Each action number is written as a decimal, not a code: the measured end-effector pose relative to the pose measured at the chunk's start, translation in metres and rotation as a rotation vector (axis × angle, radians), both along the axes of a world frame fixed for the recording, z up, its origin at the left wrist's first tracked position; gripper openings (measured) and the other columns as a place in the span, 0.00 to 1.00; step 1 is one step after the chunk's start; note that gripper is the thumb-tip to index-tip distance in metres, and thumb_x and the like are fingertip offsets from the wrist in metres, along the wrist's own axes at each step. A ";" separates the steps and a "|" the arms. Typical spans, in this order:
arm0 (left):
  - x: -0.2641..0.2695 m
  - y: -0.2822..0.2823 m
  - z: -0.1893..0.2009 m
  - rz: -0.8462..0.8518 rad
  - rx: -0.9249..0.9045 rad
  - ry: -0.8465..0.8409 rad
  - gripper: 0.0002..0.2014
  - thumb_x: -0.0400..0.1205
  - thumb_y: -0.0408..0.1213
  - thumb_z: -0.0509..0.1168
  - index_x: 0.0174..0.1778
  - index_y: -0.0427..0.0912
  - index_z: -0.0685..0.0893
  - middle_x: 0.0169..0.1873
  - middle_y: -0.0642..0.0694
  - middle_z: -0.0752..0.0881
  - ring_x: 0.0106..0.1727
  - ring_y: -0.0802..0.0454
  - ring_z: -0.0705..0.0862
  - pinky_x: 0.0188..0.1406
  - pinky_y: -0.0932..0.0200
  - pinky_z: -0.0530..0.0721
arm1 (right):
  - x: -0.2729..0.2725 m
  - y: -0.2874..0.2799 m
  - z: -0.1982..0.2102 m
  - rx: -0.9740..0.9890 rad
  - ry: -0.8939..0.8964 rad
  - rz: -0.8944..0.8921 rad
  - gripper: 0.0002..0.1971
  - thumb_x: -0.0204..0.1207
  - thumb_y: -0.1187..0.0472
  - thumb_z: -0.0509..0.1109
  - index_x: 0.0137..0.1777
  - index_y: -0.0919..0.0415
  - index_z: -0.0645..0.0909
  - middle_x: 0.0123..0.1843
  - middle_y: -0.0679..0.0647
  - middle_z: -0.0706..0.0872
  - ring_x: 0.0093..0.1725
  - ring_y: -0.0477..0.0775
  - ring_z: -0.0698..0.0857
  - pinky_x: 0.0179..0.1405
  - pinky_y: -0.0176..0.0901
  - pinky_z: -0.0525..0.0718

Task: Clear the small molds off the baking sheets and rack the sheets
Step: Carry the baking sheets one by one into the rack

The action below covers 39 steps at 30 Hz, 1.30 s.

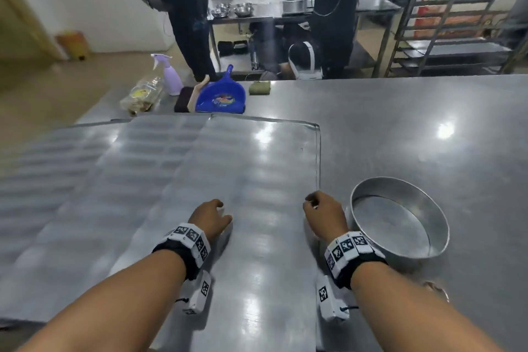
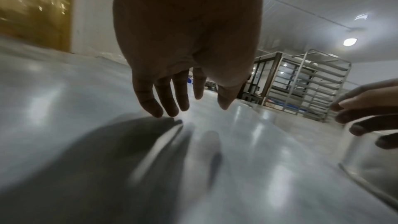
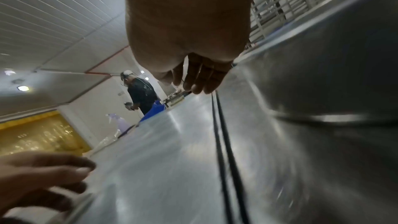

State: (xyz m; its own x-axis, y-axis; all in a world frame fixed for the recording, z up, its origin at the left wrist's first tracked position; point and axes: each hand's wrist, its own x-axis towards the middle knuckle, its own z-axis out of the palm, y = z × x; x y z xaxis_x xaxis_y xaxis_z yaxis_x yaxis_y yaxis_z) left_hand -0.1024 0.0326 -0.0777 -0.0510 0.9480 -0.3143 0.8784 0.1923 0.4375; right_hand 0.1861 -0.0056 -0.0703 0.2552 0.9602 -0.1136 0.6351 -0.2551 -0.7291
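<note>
both hands over the near baking sheet

far left: spray bottle, blue dustpan. baking sheets overlap across the table. left hand and right hand, fingers loose, grip nothing. right: round pan, empty.

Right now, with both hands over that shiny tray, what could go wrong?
The round pan sits right beside the right hand; lifting the baking sheet could knock it. The sheets overlap, so pulling one may drag its neighbour. People stand between the table and the rack, which could hinder carrying.
</note>
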 end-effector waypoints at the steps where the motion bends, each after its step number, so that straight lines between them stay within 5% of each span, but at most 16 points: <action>1: -0.019 0.001 -0.002 -0.001 0.004 0.045 0.27 0.81 0.48 0.69 0.76 0.44 0.78 0.70 0.38 0.82 0.69 0.39 0.81 0.70 0.50 0.79 | -0.008 0.002 -0.005 -0.042 0.001 -0.027 0.13 0.80 0.55 0.67 0.61 0.54 0.85 0.60 0.54 0.89 0.57 0.56 0.85 0.55 0.44 0.79; 6: -0.101 0.013 -0.002 0.038 -0.039 0.246 0.29 0.77 0.54 0.64 0.73 0.48 0.77 0.71 0.36 0.76 0.73 0.32 0.72 0.72 0.39 0.75 | -0.042 0.005 -0.025 -0.200 -0.132 -0.157 0.23 0.77 0.58 0.67 0.73 0.56 0.78 0.71 0.64 0.78 0.71 0.67 0.76 0.70 0.54 0.78; 9: -0.132 0.022 -0.004 0.094 -0.026 0.264 0.28 0.77 0.55 0.65 0.71 0.47 0.75 0.71 0.37 0.73 0.73 0.32 0.69 0.71 0.37 0.74 | -0.054 0.002 -0.032 -0.247 -0.220 -0.285 0.26 0.79 0.58 0.68 0.77 0.58 0.73 0.75 0.67 0.71 0.73 0.70 0.71 0.70 0.57 0.74; 12: -0.151 0.032 -0.013 0.154 -0.016 0.158 0.35 0.78 0.56 0.68 0.77 0.42 0.71 0.73 0.35 0.72 0.74 0.32 0.71 0.71 0.40 0.76 | -0.061 -0.001 -0.035 -0.281 -0.227 -0.400 0.26 0.79 0.53 0.71 0.75 0.62 0.75 0.73 0.69 0.74 0.71 0.72 0.73 0.65 0.57 0.76; 19: -0.175 0.052 -0.034 0.133 0.010 -0.207 0.40 0.72 0.60 0.75 0.74 0.39 0.77 0.69 0.37 0.80 0.63 0.38 0.85 0.63 0.49 0.84 | -0.069 -0.018 -0.048 -0.282 -0.280 -0.539 0.28 0.79 0.42 0.71 0.65 0.67 0.82 0.66 0.70 0.81 0.66 0.71 0.79 0.58 0.56 0.79; 23: -0.180 0.057 -0.039 0.186 0.031 -0.335 0.44 0.63 0.62 0.78 0.71 0.40 0.78 0.66 0.40 0.82 0.56 0.41 0.87 0.59 0.44 0.88 | -0.070 -0.027 -0.055 -0.245 -0.138 -0.587 0.31 0.74 0.39 0.72 0.68 0.61 0.82 0.65 0.69 0.84 0.66 0.72 0.81 0.64 0.59 0.80; 28: -0.179 0.054 -0.038 0.227 0.061 -0.404 0.38 0.64 0.55 0.81 0.66 0.41 0.78 0.59 0.41 0.86 0.55 0.40 0.87 0.59 0.40 0.87 | -0.065 -0.028 -0.053 -0.179 0.059 -0.627 0.34 0.57 0.37 0.72 0.60 0.56 0.85 0.53 0.58 0.92 0.53 0.65 0.89 0.57 0.56 0.86; 33: -0.171 0.049 -0.038 0.246 0.086 -0.429 0.33 0.70 0.48 0.82 0.67 0.41 0.77 0.61 0.40 0.84 0.57 0.40 0.86 0.59 0.44 0.86 | -0.065 -0.035 -0.044 -0.118 0.106 -0.651 0.21 0.67 0.50 0.78 0.59 0.57 0.85 0.53 0.60 0.91 0.53 0.65 0.88 0.54 0.52 0.84; 39: -0.159 0.056 -0.030 0.247 0.124 -0.466 0.30 0.72 0.43 0.82 0.67 0.40 0.78 0.60 0.40 0.84 0.54 0.42 0.86 0.51 0.49 0.85 | -0.057 -0.034 -0.044 -0.053 0.154 -0.661 0.21 0.69 0.51 0.77 0.62 0.55 0.84 0.53 0.58 0.90 0.53 0.64 0.87 0.55 0.52 0.84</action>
State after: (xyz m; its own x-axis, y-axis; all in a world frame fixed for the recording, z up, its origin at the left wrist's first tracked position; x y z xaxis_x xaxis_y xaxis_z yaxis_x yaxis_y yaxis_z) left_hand -0.2613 0.0883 -0.1079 -0.1585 0.9570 -0.2431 0.5211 0.2902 0.8027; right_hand 0.1289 -0.0396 -0.1139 0.7633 0.6005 -0.2381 0.2237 -0.5915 -0.7746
